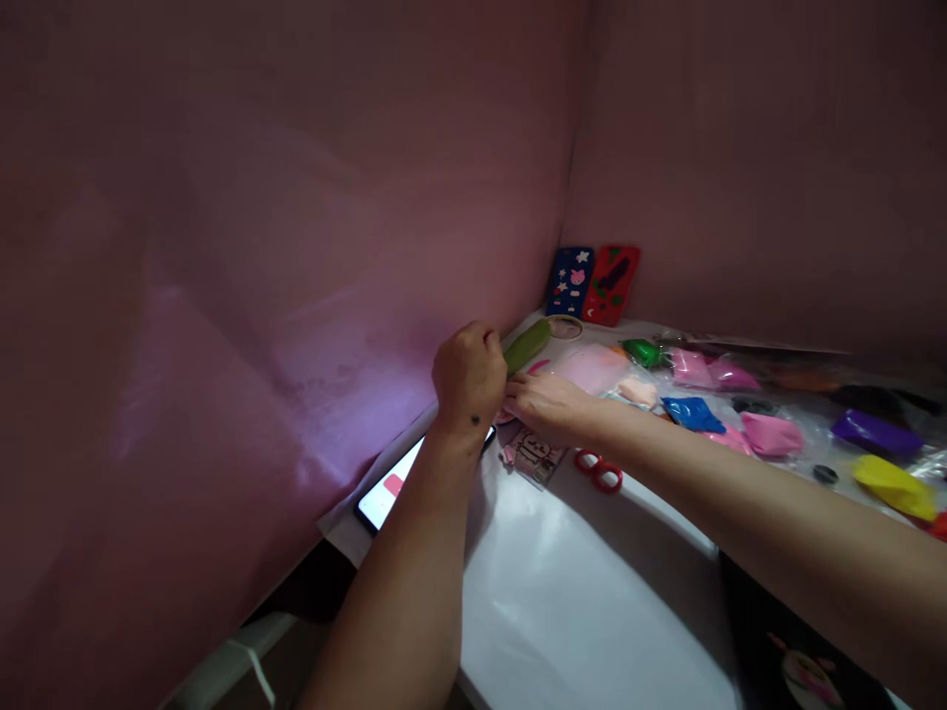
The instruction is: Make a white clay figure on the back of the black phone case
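My left hand (470, 375) is closed, fingers curled, at the far end of the white table, close to the wall. Right beside it, my right hand (551, 404) has its fingers bent together, the tips near the left hand. Whatever lies between the fingers of either hand is hidden. A long green object (528, 347) with a round rimmed end lies just beyond them. Under my left forearm a phone (389, 493) with a lit screen leans by the wall. Below my right hand lies a small card with a cartoon drawing (534, 456).
Red-handled scissors (598, 473) lie under my right forearm. Clear bags with pink (771, 434), blue (692, 412), purple (877, 434) and yellow (894, 485) soft packs spread across the right. Decorated blue (569, 281) and red (613, 286) cases stand in the corner.
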Tool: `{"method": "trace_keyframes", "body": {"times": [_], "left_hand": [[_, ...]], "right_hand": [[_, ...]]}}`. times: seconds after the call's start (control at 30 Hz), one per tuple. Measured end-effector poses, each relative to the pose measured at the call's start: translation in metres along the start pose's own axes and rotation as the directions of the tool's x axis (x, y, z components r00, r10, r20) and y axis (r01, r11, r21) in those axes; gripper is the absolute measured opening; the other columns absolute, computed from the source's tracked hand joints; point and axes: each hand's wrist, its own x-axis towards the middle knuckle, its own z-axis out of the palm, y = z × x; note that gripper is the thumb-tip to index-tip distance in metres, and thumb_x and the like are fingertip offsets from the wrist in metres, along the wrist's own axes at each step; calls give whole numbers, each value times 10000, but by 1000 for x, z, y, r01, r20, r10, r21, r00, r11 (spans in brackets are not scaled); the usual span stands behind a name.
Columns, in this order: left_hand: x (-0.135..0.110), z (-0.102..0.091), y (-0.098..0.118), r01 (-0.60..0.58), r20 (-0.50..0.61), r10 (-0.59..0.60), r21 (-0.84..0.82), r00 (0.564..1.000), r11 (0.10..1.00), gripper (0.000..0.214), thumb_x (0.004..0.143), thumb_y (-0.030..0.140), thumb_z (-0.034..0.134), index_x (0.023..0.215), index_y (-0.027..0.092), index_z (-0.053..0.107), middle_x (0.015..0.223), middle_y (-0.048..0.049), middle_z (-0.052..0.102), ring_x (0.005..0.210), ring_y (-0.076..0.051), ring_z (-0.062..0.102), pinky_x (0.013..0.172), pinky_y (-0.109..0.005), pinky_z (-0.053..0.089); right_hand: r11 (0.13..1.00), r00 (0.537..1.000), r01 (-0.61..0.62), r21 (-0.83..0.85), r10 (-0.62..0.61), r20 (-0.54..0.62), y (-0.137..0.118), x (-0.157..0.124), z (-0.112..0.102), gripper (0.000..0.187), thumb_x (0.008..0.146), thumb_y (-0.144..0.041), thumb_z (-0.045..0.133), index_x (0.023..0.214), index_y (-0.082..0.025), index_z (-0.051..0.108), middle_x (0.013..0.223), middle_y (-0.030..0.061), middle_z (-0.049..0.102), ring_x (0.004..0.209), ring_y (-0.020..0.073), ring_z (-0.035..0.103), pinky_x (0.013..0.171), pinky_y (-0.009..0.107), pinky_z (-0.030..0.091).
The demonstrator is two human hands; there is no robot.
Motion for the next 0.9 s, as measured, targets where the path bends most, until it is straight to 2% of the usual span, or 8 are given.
{"method": "trace_keyframes", "body": {"times": [0.17,0.3,0.4,0.53,0.63,0.73,0.83,0.9], "left_hand": [[-3,1,2,-29,-9,29,-23,1000,999,321,881,221,393,909,164,707,908,-77,721,825,-186,634,720,-281,414],[-4,4,2,-49,-21,48,-39,999,998,319,874,208,397,881,166,714,877,-77,721,793,-186,629,702,-285,405],[-4,6,1,-67,-25,66,-52,998,996,320,871,203,395,884,173,714,862,-67,715,767,-176,613,692,-282,396],[-5,8,2,-90,-6,90,-71,996,993,318,871,220,403,867,169,718,804,-57,706,683,-157,576,659,-278,382],[-6,10,3,-100,8,101,-74,995,992,317,868,218,408,857,164,720,785,-59,702,666,-153,564,654,-275,380],[-6,11,2,-104,21,105,-70,994,992,317,865,220,410,855,164,722,780,-60,701,671,-156,565,652,-274,381],[-5,12,1,-109,37,112,-67,993,992,322,864,219,406,863,160,722,774,-60,700,667,-156,565,643,-272,379],[-5,11,1,-114,51,117,-66,992,991,329,866,221,401,861,154,723,770,-62,699,666,-157,569,636,-272,378]], "right_hand": [[998,995,-34,58,39,-94,6,-7,-3,305,909,-317,566,1189,-193,565,1220,87,581,991,222,610,821,437,518],[986,981,-113,127,131,-145,6,-22,-10,203,886,-114,531,1032,-159,665,1064,104,666,972,231,613,800,365,497],[974,989,-104,201,123,-84,2,-38,-14,281,804,-40,554,994,-187,700,903,56,715,818,192,638,698,284,486],[967,1000,-9,253,4,22,-4,-50,-15,530,657,-29,665,1156,-206,656,1163,62,667,1044,244,556,826,304,459],[968,996,32,247,-52,76,-6,-46,-15,688,620,-21,676,1279,-190,576,1252,86,617,1120,281,484,889,350,423],[974,990,43,222,-71,121,-7,-37,-18,618,623,-32,681,1213,-209,619,1235,99,604,1100,288,487,887,375,413],[983,985,-5,183,-27,169,-7,-29,-22,507,581,-96,766,1074,-166,668,1173,135,602,1068,312,513,841,382,448],[986,982,-44,159,13,190,-5,-26,-22,424,660,-215,780,1059,-157,650,1172,130,592,1047,299,544,828,404,475]]}}
